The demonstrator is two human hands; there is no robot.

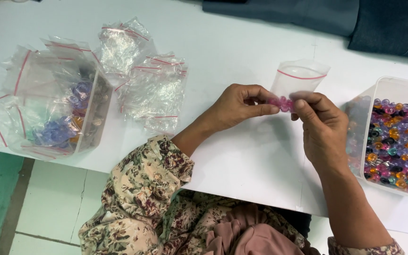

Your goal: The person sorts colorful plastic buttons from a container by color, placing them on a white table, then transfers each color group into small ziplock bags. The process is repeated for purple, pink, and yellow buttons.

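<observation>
A floral sleeve (142, 189) on the person's left arm lies nearest, bunched at the elbow over a pinkish cloth (251, 233) in the lap. From it the left hand (237, 106) reaches over the white surface (242, 156), its fingers (260, 110) pinched narrow on a few pink beads (283, 104) at the lower part of a small clear zip bag (298, 78) with a red seal line. The right hand (322, 130) meets it from the other side, thumb and forefinger closed on the same bag and beads, which are held just above the surface between the two hands. Just beside the right hand stands a clear plastic box (393, 87) full of mixed coloured beads (397, 146). Well apart on the left, a second clear container (97, 123) holds filled bags with blue and amber beads, and a loose heap of empty zip bags (152, 89) lies beside it. Dark blue fabric (355, 19) lies along the far edge.
</observation>
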